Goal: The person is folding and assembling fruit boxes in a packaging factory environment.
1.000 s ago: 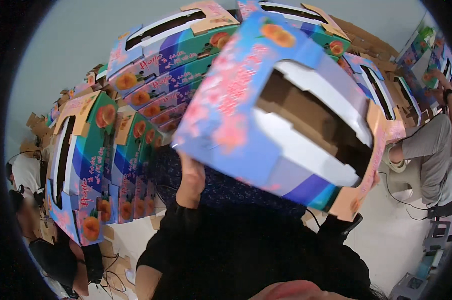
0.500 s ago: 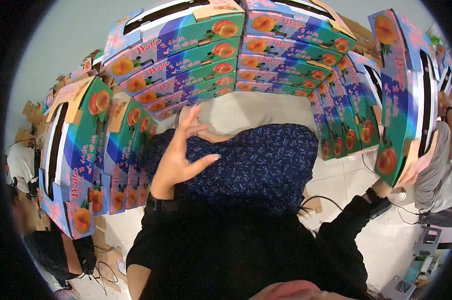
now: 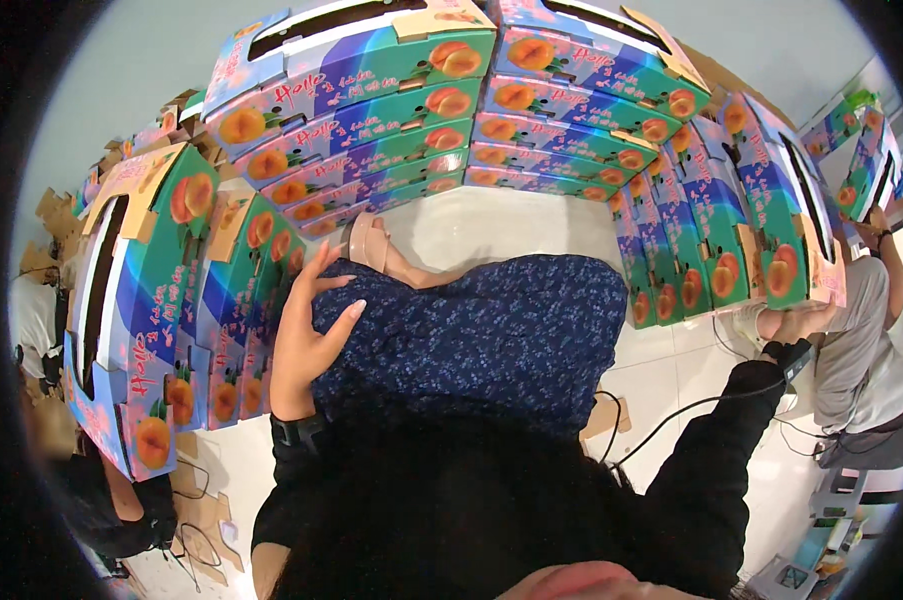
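Observation:
My left hand (image 3: 306,345) is raised in front of my lap with its fingers apart and nothing in it. To its left stands a stack of printed fruit cartons, the top carton (image 3: 136,300) nearest the hand. My right hand (image 3: 796,325) is stretched out to the right, at the near end of a green, blue and pink carton (image 3: 761,185) with peach pictures. That carton lies on top of the right-hand stack (image 3: 706,225), and my fingers rest at its lower corner, partly hidden by its edge.
Two more carton stacks, one left (image 3: 361,100) and one right (image 3: 581,100), stand ahead of me. A black cable (image 3: 691,403) runs across the tiled floor near my right arm. At the far right a person (image 3: 876,340) has an arm raised to another carton; someone else is at the left.
The carton at my right hand has come down and away onto the right stack, with my right arm reaching further out. My left hand has shifted left and slightly down.

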`<state>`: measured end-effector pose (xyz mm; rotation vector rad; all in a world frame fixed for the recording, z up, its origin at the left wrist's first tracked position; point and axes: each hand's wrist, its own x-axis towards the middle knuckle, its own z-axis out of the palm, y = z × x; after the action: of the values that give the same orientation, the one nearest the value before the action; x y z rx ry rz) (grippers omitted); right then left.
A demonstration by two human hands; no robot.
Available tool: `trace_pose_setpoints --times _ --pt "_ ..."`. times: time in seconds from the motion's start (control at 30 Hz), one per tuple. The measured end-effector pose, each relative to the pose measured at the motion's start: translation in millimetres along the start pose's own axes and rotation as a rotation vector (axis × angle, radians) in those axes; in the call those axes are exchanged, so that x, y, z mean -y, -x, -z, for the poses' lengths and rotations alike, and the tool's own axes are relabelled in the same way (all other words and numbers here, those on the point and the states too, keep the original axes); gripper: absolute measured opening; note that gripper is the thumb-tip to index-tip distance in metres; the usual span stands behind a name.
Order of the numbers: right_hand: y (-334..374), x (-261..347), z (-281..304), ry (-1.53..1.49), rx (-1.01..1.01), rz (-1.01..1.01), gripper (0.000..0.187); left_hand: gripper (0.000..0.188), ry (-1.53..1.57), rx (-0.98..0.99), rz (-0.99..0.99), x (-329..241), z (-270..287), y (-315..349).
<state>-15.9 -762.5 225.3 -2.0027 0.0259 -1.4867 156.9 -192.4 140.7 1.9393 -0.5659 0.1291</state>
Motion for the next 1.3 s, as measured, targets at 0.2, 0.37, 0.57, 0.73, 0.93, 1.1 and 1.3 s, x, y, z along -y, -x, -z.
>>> trace_pose_setpoints --times 0.2,0.37,0.57,0.73,0.93,1.1,1.3 --pt "-7.6 -12.9 19.0 -0.429 -0.238 -0.787 0.063 0.071 -0.036 0.057 -0.003 -0.5 -1.9 -3.1" --pt "-7.6 -37.2 36.5 -0.593 -0.236 -0.847 0.053 0.071 -0.031 0.058 -0.01 0.2 -5.9 -5.6" --pt "3.5 -83.9 67.2 -0.544 -0.289 -0.789 0.044 0.071 -0.107 0.083 -0.094 11.8 -4.7 -7.7" --pt "-10.9 -141.8 132.2 0.227 -0.387 -0.383 0.038 0.022 -0.31 -0.165 -0.295 -0.9 13.2 11.8" --pt "-25.3 49.5 -56.3 0.266 -0.2 0.115 0.032 0.052 -0.47 -0.898 -0.718 -8.5 52.5 41.1" --pt "32.0 166.8 -292.7 -0.076 0.904 0.362 0.033 0.07 -0.698 -1.423 -0.773 -12.6 91.8 81.9" --pt "147.4 199.0 -487.3 -0.782 1.274 -0.127 0.046 0.071 -0.528 -1.853 -0.665 -10.2 125.8 130.4"
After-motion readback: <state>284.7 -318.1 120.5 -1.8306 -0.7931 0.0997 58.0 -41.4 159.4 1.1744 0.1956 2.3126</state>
